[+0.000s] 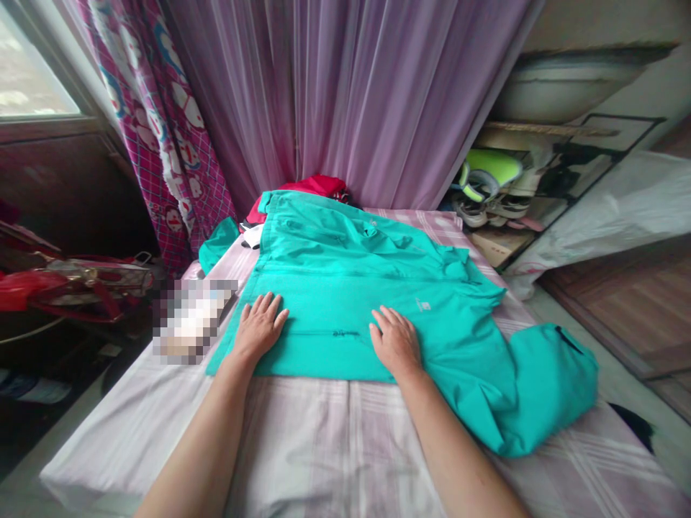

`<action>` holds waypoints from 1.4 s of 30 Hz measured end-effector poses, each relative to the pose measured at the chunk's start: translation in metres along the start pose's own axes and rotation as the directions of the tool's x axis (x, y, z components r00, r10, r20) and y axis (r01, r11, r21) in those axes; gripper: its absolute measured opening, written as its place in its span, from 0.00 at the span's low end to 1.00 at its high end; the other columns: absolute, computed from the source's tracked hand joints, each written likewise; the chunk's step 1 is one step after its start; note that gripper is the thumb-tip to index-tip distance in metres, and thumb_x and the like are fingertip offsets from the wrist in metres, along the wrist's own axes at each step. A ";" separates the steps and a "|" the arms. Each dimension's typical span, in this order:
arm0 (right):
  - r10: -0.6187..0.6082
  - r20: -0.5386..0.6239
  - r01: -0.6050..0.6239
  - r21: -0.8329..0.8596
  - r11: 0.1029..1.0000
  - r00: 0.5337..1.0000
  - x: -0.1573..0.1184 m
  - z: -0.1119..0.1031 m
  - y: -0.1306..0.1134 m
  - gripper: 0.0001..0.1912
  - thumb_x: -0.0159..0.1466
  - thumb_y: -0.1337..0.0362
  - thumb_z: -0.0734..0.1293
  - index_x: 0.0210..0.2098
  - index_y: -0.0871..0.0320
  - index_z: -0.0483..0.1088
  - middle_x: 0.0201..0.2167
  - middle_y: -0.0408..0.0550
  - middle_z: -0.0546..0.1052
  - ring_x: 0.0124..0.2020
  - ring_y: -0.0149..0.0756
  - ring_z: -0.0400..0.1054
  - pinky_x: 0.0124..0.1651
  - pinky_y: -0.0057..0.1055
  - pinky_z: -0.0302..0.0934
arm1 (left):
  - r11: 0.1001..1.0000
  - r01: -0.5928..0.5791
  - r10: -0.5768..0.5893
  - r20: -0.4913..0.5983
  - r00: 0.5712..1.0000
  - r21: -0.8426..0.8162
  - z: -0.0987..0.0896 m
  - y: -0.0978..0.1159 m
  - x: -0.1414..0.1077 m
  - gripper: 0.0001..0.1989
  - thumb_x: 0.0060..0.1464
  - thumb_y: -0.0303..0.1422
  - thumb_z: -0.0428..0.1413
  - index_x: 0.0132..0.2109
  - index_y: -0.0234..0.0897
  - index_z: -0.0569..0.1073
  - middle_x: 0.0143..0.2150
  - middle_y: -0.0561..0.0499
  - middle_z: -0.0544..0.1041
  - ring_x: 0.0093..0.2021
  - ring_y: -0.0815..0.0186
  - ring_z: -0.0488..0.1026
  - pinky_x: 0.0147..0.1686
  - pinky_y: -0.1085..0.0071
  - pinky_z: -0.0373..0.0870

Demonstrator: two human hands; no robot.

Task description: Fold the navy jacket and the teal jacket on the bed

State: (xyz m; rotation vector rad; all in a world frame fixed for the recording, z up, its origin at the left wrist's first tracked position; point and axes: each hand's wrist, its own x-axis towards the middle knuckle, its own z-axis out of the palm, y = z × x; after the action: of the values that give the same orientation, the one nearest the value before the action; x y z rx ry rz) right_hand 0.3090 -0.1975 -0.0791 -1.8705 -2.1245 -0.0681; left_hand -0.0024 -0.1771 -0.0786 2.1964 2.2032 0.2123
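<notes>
A teal jacket [324, 302] lies spread on the pale checked cloth [162, 410], its hem toward the left. My left hand [260, 324] rests flat on the jacket near the hem, fingers spread. On the chest part, just left of a small white logo, my right hand [396, 339] lies palm down with its fingers extended. One sleeve [556, 381] reaches out to the right, bunched into folds. The far half of the jacket is wrinkled. Neither hand holds anything.
Red clothing [318, 185] sits behind the jacket, before purple curtains [345, 93]. A blurred-out item [191, 320] lies at the left of the cloth. Shoes [507, 206] and a green visor [494, 169] stand on a rack at the right. A red bag [108, 288] is at far left.
</notes>
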 end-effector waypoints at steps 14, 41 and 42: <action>-0.015 -0.032 0.015 -0.006 1.000 0.999 0.000 0.003 0.002 0.21 0.69 0.62 0.58 0.56 0.57 0.74 0.60 0.55 0.74 0.61 0.46 0.65 0.61 0.44 0.57 | 0.994 0.078 -0.085 0.083 0.993 0.082 -0.014 -0.027 0.055 0.36 0.65 0.52 0.40 0.72 0.36 0.56 0.75 0.40 0.53 0.74 0.50 0.49 0.70 0.51 0.48; -0.004 -0.037 0.005 0.027 1.000 0.999 0.001 0.004 0.002 0.19 0.69 0.62 0.59 0.55 0.55 0.75 0.59 0.54 0.74 0.61 0.47 0.64 0.61 0.44 0.56 | 0.969 0.242 -0.237 -0.085 0.968 0.045 -0.006 -0.014 0.086 0.35 0.64 0.54 0.38 0.68 0.39 0.64 0.72 0.37 0.59 0.71 0.42 0.55 0.67 0.43 0.49; -0.003 -0.031 0.004 0.027 1.000 1.000 0.001 0.003 0.002 0.19 0.69 0.62 0.59 0.55 0.55 0.75 0.60 0.54 0.74 0.61 0.47 0.64 0.61 0.44 0.56 | 0.970 0.236 -0.230 -0.105 0.968 0.051 -0.006 -0.013 0.085 0.34 0.64 0.53 0.39 0.67 0.39 0.65 0.71 0.38 0.60 0.70 0.43 0.55 0.67 0.44 0.50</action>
State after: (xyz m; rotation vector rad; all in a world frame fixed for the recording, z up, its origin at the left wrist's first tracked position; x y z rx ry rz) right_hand 0.3104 -0.1951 -0.0823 -1.8385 -2.0982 -0.0675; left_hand -0.0169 -0.0928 -0.0669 1.9711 2.5294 0.2520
